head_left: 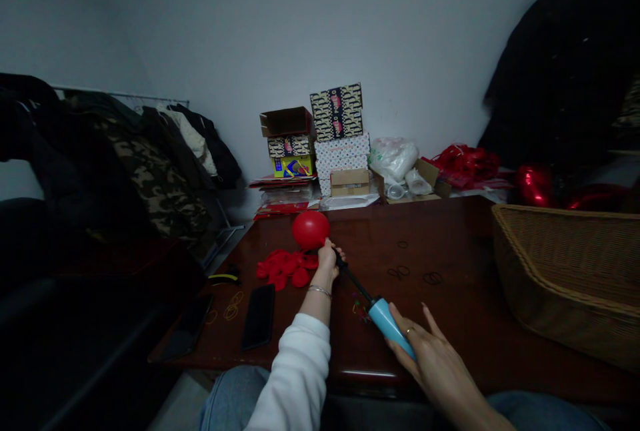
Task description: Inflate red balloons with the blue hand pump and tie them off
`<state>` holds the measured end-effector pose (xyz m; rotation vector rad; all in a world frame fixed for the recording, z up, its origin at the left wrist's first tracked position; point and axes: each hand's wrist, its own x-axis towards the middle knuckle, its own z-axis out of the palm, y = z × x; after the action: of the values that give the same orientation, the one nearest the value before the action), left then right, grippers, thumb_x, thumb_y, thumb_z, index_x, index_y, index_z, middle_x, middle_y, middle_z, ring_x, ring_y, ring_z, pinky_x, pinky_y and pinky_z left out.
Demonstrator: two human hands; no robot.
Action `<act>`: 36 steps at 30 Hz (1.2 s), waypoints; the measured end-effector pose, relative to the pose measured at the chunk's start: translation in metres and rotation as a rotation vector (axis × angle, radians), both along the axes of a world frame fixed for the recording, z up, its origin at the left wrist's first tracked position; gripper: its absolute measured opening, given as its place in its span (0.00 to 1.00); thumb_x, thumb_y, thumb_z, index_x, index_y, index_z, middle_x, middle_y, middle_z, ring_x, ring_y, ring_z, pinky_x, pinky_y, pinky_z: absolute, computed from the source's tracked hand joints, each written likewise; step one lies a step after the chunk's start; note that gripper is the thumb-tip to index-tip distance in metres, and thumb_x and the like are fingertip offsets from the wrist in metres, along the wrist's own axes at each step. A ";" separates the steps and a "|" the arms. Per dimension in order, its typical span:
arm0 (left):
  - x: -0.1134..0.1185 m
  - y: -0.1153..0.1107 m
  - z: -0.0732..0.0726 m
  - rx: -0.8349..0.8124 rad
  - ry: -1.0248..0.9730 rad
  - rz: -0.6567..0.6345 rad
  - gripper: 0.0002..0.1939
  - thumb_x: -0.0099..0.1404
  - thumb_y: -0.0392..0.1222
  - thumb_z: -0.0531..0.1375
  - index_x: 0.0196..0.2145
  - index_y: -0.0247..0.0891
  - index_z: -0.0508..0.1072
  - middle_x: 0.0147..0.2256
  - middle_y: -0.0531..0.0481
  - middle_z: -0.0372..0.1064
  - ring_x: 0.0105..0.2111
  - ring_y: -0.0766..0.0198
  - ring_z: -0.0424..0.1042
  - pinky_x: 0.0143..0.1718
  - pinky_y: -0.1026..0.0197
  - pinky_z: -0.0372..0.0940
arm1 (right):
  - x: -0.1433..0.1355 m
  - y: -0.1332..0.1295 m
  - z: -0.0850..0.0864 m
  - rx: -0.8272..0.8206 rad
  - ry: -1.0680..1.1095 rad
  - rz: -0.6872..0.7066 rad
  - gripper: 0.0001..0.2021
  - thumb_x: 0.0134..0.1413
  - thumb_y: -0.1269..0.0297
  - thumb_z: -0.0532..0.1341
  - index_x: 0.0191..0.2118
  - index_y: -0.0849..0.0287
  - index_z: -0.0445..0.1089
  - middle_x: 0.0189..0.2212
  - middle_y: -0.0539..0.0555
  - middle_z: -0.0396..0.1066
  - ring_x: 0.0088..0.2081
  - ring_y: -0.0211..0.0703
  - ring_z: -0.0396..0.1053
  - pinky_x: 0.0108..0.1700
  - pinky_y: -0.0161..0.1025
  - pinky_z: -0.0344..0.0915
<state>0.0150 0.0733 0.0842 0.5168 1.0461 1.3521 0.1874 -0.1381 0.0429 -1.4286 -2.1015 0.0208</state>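
A red balloon (pixel 311 229), partly inflated, sits at the black nozzle end of a hand balloon pump (pixel 391 325). My left hand (pixel 329 259) is closed around the balloon's neck and that nozzle end. My right hand (pixel 435 351) grips the pump's light-blue barrel between thumb and fingers, with one finger raised off it. The black rod shows between the blue barrel and my left hand. Beside my left wrist lies a pile of flat red balloons (pixel 285 267). Small coloured bits (pixel 359 309), too small to name, lie under the pump.
A wicker basket (pixel 575 297) stands on the brown table (pixel 450 344) at right. Black bands (pixel 433 278), yellow rubber bands (pixel 233 306) and a dark phone (pixel 259 316) lie on it. Stacked boxes (pixel 343 157) and a plastic bag (pixel 394 156) are behind. Clothes (pixel 145 164) hang at left.
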 end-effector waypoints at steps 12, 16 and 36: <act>0.010 -0.008 -0.001 0.019 0.006 -0.007 0.17 0.68 0.52 0.47 0.25 0.39 0.55 0.16 0.57 0.54 0.13 0.71 0.55 0.16 0.68 0.50 | -0.018 0.020 0.015 -0.028 0.015 -0.030 0.23 0.61 0.63 0.51 0.60 0.64 0.56 0.44 0.59 0.73 0.43 0.43 0.73 0.65 0.55 0.41; 0.018 -0.011 -0.002 -0.002 0.024 -0.015 0.17 0.68 0.51 0.46 0.26 0.39 0.56 0.16 0.57 0.54 0.13 0.71 0.55 0.16 0.68 0.50 | -0.035 0.042 0.028 -0.017 -0.039 -0.090 0.22 0.60 0.64 0.51 0.59 0.66 0.57 0.41 0.60 0.74 0.39 0.43 0.74 0.64 0.54 0.42; 0.001 -0.001 0.000 0.011 -0.016 -0.003 0.18 0.66 0.54 0.49 0.25 0.39 0.56 0.16 0.56 0.54 0.14 0.71 0.55 0.16 0.68 0.51 | -0.005 0.005 0.006 0.031 0.029 0.001 0.24 0.61 0.61 0.51 0.61 0.60 0.52 0.48 0.59 0.72 0.45 0.43 0.72 0.64 0.58 0.41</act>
<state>0.0164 0.0721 0.0841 0.5148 1.0247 1.3582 0.1821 -0.1326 0.0492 -1.4013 -2.0699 0.0088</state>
